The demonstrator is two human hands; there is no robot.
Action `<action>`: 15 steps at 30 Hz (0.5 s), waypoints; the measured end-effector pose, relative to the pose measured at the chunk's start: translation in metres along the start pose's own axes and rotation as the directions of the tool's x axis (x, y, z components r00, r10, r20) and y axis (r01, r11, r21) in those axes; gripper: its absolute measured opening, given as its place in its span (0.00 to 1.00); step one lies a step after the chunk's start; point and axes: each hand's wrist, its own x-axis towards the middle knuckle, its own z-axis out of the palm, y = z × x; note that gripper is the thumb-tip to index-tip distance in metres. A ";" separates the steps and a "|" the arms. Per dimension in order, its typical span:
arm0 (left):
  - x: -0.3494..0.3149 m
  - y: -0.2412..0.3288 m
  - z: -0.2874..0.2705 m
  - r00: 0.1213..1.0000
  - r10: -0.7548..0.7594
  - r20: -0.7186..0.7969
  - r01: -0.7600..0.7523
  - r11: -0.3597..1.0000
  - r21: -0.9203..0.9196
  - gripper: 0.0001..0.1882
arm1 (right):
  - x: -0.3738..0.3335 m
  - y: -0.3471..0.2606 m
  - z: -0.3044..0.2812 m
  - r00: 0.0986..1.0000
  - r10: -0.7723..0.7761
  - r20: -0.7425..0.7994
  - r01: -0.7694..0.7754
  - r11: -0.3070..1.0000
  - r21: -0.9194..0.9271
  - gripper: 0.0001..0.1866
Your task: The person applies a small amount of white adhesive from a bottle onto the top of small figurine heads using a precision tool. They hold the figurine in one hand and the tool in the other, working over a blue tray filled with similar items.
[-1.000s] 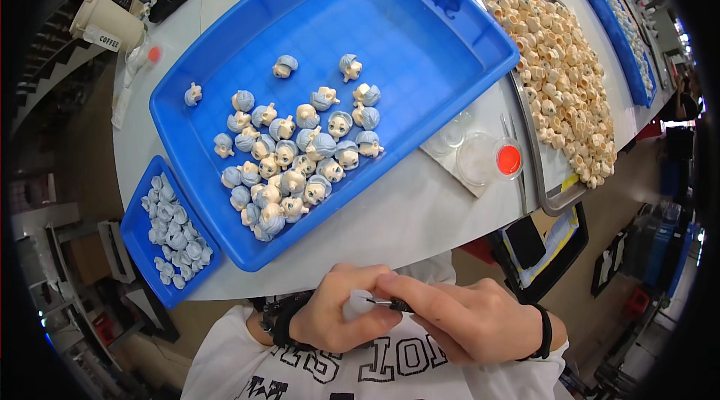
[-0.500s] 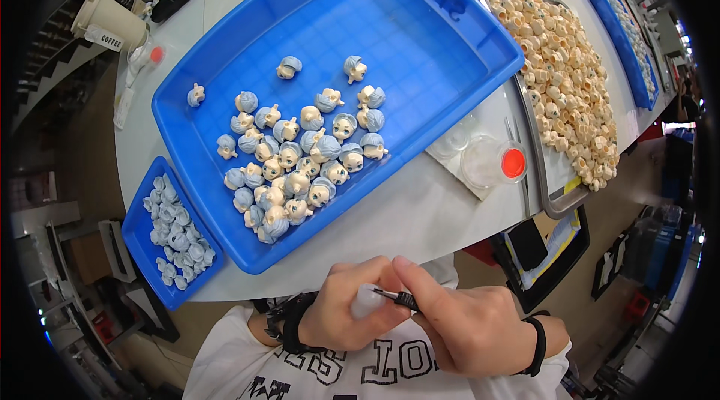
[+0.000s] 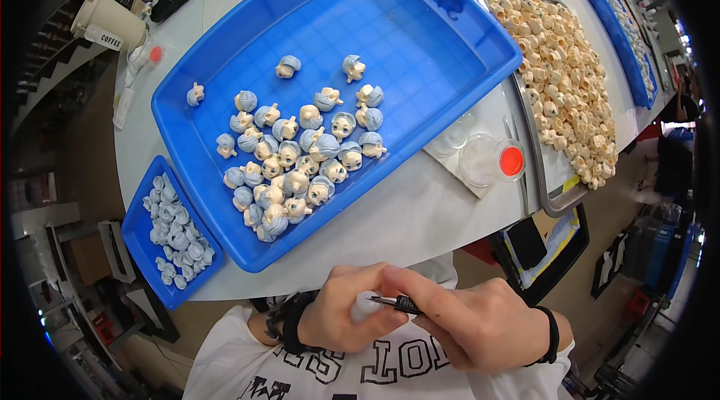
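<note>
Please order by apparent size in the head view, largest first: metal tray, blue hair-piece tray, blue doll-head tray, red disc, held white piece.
Blue doll-head tray
Metal tray
Blue hair-piece tray
Unranked: red disc and white piece look alike; left hand partly covers the latter.

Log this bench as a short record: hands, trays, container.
Left hand: holding a translucent white item, kind unclear
Right hand: holding a thin dark tool, tip at the item; contact unclear
Large blue tray: doll heads with pale-blue hair, mostly near left
Small blue tray: loose pale-blue hair pieces
Metal tray: heap of pale head parts
Beside metal tray: clear container with red end
</note>
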 end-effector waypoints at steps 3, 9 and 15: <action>0.001 0.000 -0.001 0.999 0.010 0.034 -0.008 0.998 -0.060 0.12 | 0.000 0.002 -0.005 0.998 -0.004 0.056 0.001 0.998 0.055 0.33; 0.001 0.000 -0.006 0.992 -0.002 0.127 0.020 0.989 -0.145 0.11 | 0.004 0.007 -0.016 0.981 0.014 0.192 -0.052 0.980 0.193 0.31; -0.004 -0.008 -0.005 0.986 0.043 0.160 -0.004 0.971 -0.237 0.10 | 0.006 0.012 -0.015 0.986 -0.051 0.156 0.009 0.965 0.261 0.29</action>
